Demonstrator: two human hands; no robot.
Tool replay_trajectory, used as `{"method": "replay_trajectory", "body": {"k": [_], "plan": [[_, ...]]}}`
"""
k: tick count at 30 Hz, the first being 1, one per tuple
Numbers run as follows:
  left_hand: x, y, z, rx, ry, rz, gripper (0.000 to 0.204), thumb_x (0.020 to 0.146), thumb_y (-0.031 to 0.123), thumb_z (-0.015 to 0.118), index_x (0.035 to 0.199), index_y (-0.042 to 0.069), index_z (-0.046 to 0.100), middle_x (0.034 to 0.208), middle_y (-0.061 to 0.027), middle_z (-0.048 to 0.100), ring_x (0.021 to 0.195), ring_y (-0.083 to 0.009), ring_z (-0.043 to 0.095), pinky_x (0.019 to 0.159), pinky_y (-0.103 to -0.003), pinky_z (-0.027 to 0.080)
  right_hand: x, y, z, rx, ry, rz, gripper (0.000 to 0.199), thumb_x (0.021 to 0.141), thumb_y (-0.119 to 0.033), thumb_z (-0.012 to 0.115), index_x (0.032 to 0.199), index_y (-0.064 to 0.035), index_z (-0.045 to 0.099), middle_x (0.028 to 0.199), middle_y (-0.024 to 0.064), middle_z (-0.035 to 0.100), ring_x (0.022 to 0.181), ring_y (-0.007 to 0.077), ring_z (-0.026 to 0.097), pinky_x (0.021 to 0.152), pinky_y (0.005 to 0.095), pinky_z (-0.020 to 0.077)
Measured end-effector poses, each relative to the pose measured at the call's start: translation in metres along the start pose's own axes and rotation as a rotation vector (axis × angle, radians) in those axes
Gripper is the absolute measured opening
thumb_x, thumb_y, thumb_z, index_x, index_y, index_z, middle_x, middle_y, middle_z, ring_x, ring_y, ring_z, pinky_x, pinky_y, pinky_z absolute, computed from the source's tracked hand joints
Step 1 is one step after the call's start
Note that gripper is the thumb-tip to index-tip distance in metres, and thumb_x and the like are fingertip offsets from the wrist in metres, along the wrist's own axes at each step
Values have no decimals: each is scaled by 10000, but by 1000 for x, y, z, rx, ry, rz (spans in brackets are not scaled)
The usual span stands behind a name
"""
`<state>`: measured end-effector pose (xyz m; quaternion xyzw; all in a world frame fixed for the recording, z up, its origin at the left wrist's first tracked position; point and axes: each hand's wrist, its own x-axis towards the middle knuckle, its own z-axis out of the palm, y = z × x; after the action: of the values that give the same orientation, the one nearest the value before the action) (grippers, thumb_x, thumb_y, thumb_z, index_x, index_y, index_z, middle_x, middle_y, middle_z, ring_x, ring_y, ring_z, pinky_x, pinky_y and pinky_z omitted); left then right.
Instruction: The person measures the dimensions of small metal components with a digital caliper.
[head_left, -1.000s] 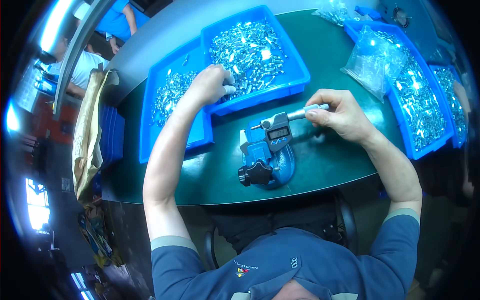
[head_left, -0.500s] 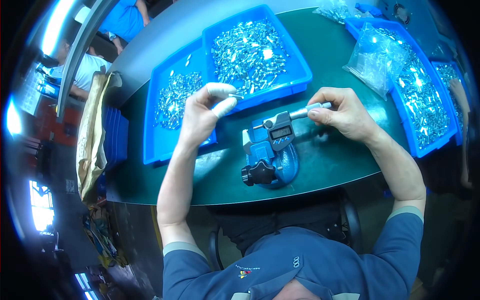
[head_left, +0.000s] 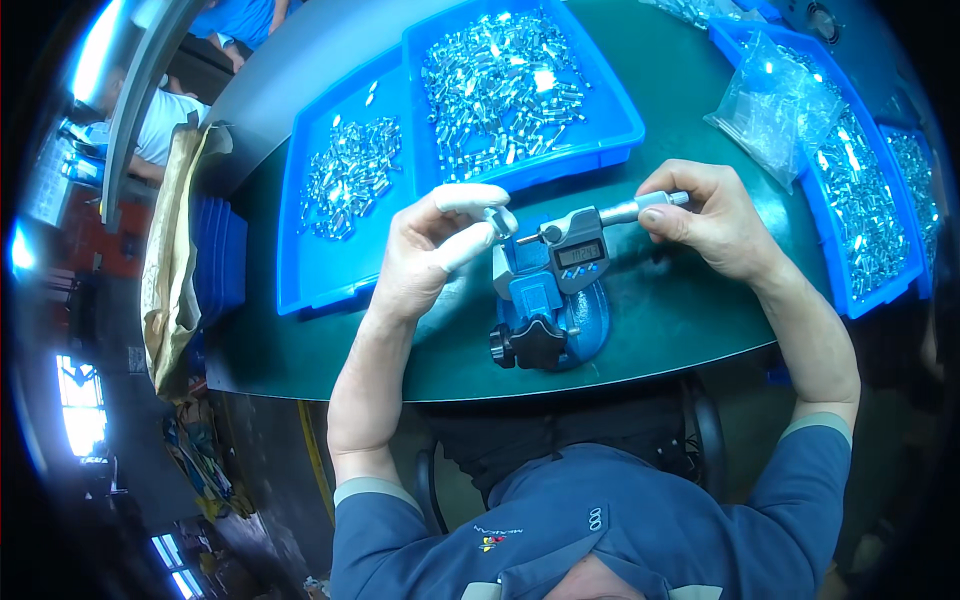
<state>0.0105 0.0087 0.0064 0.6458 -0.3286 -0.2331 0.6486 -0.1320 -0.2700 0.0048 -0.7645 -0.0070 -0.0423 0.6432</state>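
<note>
Head view: small silvery part (head_left: 498, 221), shiny, pinched in left hand (head_left: 425, 248).

Four trays (head_left: 600, 158) hold metal parts (head_left: 500, 90); there's one micrometer (head_left: 578, 248).

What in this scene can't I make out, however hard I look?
All in the head view:
- Small metal part: partly covered by the left hand.
- Stacked blue bins: partly hidden behind brown paper.
- Person in blue: cut off by the upper edge.
- Clear bag: contents blurred by glare.
</note>
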Motion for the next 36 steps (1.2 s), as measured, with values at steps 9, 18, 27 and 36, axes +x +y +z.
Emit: {"method": "replay_trajectory", "body": {"k": [9, 18, 27, 36], "plan": [[-1, 6, 6, 74, -11, -52, 284, 826, -13, 650, 1109, 4, 681, 1025, -96, 686, 930, -167, 665, 851, -304, 525, 0, 0, 0, -16, 5, 11, 290, 879, -272, 725, 960, -2, 658, 747, 11, 613, 667, 57, 568, 599, 204, 442], [-1, 8, 3, 109, -21, -101, 286, 829, 15, 663, 1113, 16, 689, 1003, -80, 694, 921, -150, 663, 836, -292, 525, 0, 4, -1, -20, -4, 17, 284, 901, -273, 700, 948, 4, 660, 735, 18, 612, 664, 68, 581, 597, 205, 454], [-1, 7, 5, 82, -29, -99, 295, 857, 46, 650, 1151, 22, 675, 1016, -83, 697, 927, -150, 667, 834, -288, 529, 1, 2, 2, 7, 14, -14, 288, 919, -290, 678, 950, -4, 661, 756, 19, 617, 688, 68, 590, 619, 198, 468], [-2, 3, 4, 19, -34, -126, 255, 901, 133, 667, 1148, 77, 692, 1021, -56, 701, 976, -143, 648, 893, -325, 511, 1, 2, 0, 21, 26, -8, 270, 909, -260, 696, 964, 3, 665, 767, 12, 601, 686, 70, 585, 623, 204, 465]]}}
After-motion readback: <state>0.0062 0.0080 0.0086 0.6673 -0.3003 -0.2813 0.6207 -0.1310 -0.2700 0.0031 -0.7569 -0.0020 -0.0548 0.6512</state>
